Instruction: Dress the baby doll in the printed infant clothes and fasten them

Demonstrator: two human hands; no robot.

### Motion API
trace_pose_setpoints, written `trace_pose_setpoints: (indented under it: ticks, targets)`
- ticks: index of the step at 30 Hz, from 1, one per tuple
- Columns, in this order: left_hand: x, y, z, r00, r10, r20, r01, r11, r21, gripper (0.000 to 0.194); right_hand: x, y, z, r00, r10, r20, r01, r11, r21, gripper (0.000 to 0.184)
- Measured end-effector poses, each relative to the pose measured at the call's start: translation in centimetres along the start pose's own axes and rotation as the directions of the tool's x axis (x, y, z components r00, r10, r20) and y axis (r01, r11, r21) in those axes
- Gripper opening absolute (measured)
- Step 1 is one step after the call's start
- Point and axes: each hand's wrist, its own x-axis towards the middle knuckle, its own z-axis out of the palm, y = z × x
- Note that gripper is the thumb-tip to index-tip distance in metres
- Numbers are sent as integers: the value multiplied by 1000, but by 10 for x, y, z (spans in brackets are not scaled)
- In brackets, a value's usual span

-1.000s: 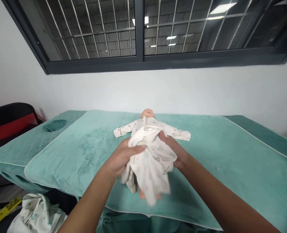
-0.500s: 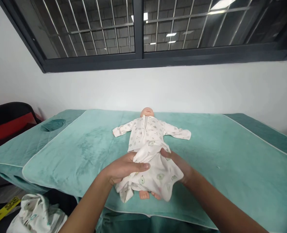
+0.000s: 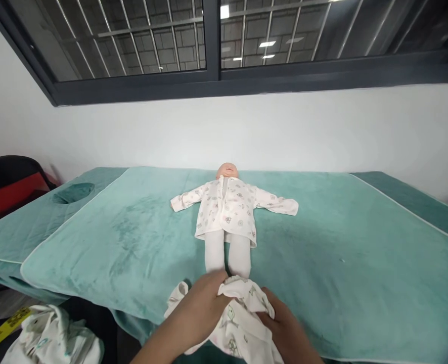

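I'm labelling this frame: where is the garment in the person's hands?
At the head view's bottom centre, the garment is bunched between the left hand and right hand, just below the doll's visible white legs.

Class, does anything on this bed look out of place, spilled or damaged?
Only a tiny pale speck stands out, on the green sheet to the right of the doll: it breaks the plain surface, but is too small to identify.
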Motion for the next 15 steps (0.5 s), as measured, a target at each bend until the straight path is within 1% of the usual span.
trace_pose_setpoints:
  ticks: [2,3,5,6,8,10,11,12,13,14,15]
  targets:
    - [3,4,2,1000,-3,12,2,995,98,26,2,8,1,996,-64,-57,59,995,-86,28]
    - [3,7,1,1000,-6,26,2,991,134,25,3,11,2,994,-89,-70,83,993,-89,27]
    - [3,14,-4,998,-1,61,-9,986,167,22,3,15,5,986,-122,-113,116,992,-55,32]
    - [3,18,-8,996,4,84,-18,986,164,20,3,16,6,984,-110,-137,110,994,-9,35]
    - [4,23,-16,987,20,158,-39,992,121,20,6,15,7,985,-54,-164,76,988,135,38]
    - [8,25,-24,964,46,262,-55,998,27,23,10,9,7,985,-15,-170,63,957,282,36]
    - [11,24,-26,949,61,309,-54,998,-29,25,12,5,7,984,-11,-176,69,941,330,33]
    - [15,23,-28,941,75,331,-51,996,-80,27,15,1,7,982,-11,-190,80,929,361,31]
    - [19,21,-28,946,87,313,-53,992,-117,26,18,-3,7,977,-9,-211,91,920,382,29]
    - [24,19,-28,961,98,259,-63,988,-141,22,21,-7,8,974,-6,-228,99,911,401,29]
    - [29,17,-26,978,111,178,-84,985,-151,17,23,-10,9,970,4,-244,103,900,423,30]
